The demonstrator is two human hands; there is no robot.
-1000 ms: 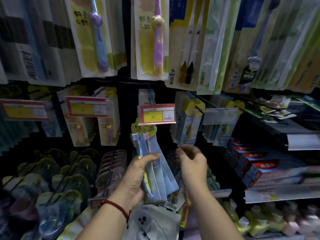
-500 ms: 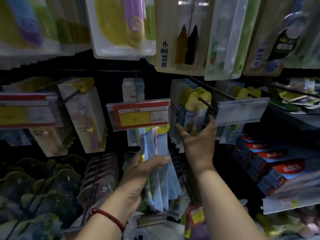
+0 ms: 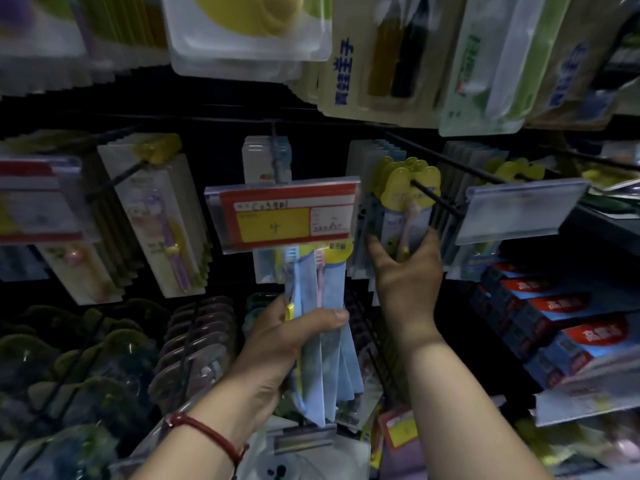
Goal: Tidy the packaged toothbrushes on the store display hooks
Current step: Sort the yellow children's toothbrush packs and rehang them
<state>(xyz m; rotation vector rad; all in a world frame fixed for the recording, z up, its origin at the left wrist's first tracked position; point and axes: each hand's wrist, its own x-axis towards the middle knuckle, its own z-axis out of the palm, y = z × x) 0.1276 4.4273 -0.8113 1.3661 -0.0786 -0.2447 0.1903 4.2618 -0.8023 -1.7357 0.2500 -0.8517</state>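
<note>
Right hand (image 3: 407,275) has risen to the yellow-topped toothbrush pack (image 3: 403,209) hanging on its hook (image 3: 436,202), fingers (image 3: 429,242) curled round its lower part, left hand (image 3: 277,344) gripping the blue pack bundle (image 3: 330,289) under the red price tag (image 3: 284,216).

The left hand (image 3: 277,344) grips a bundle of blue toothbrush packs (image 3: 329,282) below the red-and-yellow price tag (image 3: 282,213); the right hand (image 3: 405,275) grasps a yellow-topped pack (image 3: 405,216) hanging on a hook (image 3: 436,199).

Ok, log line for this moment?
left hand: grips blue toothbrush packs | right hand: holds yellow-topped pack on hook | phase: tidying
</note>
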